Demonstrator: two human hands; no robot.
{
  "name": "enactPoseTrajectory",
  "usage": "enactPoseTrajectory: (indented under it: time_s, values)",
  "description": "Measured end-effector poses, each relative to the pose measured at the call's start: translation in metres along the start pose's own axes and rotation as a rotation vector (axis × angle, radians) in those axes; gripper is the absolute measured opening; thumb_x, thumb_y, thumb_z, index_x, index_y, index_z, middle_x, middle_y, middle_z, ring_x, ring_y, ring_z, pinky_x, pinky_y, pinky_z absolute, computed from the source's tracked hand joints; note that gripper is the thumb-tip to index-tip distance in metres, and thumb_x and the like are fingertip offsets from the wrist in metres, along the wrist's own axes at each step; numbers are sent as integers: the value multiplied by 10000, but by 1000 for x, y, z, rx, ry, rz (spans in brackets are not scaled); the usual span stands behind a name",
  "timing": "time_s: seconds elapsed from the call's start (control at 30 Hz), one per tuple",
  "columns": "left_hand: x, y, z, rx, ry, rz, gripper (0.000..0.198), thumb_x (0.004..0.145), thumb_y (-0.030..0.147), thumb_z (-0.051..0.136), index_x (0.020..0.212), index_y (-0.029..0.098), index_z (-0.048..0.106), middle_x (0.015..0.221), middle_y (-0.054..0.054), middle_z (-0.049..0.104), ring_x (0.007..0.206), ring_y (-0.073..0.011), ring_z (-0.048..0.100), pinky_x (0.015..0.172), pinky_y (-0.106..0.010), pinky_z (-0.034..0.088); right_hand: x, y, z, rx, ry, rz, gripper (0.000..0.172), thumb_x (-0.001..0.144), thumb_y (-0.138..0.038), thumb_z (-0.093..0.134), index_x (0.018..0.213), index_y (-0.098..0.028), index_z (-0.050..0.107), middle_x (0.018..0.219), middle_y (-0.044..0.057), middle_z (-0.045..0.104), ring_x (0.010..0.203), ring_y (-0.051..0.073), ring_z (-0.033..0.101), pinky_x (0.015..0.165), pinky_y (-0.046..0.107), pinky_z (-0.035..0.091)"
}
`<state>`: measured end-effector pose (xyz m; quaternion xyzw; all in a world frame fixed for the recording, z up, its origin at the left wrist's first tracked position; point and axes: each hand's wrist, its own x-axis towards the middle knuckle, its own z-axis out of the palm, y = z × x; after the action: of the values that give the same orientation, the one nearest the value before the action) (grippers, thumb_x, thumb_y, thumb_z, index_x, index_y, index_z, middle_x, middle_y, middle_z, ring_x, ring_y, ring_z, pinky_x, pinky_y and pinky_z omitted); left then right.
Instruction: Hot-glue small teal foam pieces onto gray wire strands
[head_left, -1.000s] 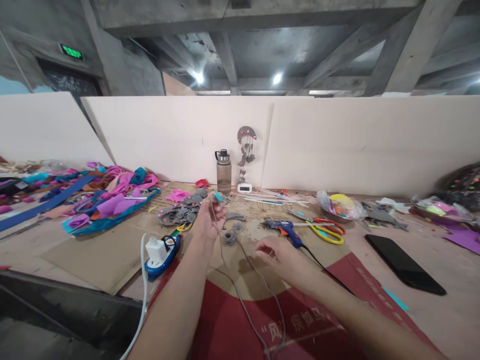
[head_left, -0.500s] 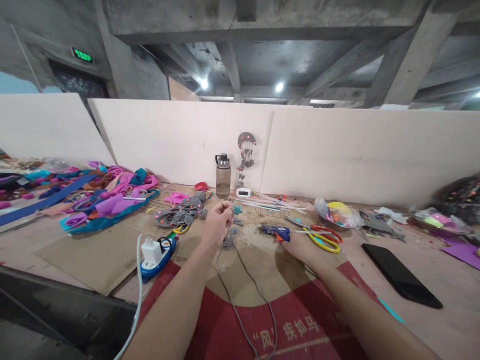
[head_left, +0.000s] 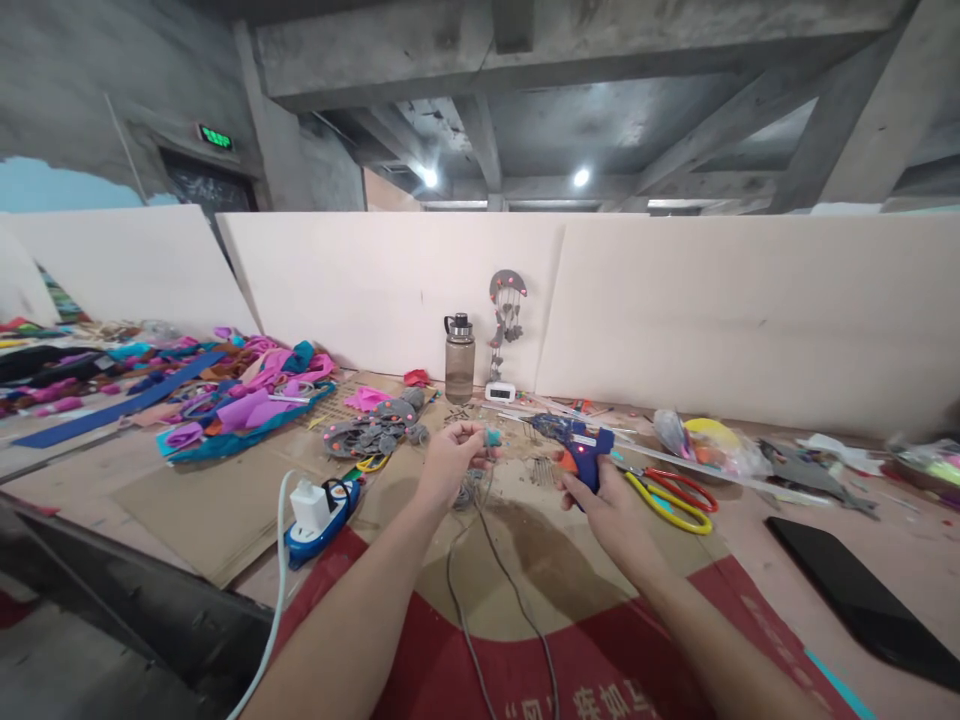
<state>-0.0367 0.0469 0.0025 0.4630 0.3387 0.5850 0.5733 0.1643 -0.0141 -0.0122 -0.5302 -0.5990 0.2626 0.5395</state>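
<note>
My left hand is raised over the cardboard, its fingers pinched on a small teal felt piece and a grey cord that trails down toward me. My right hand grips the handle of a blue hot glue gun, lifted off the table with its nozzle aimed left toward the teal piece. A small gap separates the nozzle from the piece.
Yellow and red scissors lie right of the glue gun. A blue power strip with a white plug sits left. Grey felt shapes, a water bottle, colourful felt scraps and a black phone surround the cardboard.
My right hand reached to the glue gun, took hold of it and lifted it toward the left hand. My left hand lowered slightly with the teal piece. The view shifted left.
</note>
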Motion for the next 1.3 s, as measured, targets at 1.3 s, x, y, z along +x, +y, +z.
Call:
enactPoseTrajectory:
  time_s: [1.3]
  values:
    - [-6, -6, 7, 254, -8, 109, 281, 709, 400, 675, 802, 143, 609, 704, -17, 641, 597, -153, 665, 445, -198, 450, -21, -16, 2, -363, -110, -246, 238, 887, -360, 420, 981, -184, 549, 903, 85, 645, 831, 219, 598, 776, 351, 466]
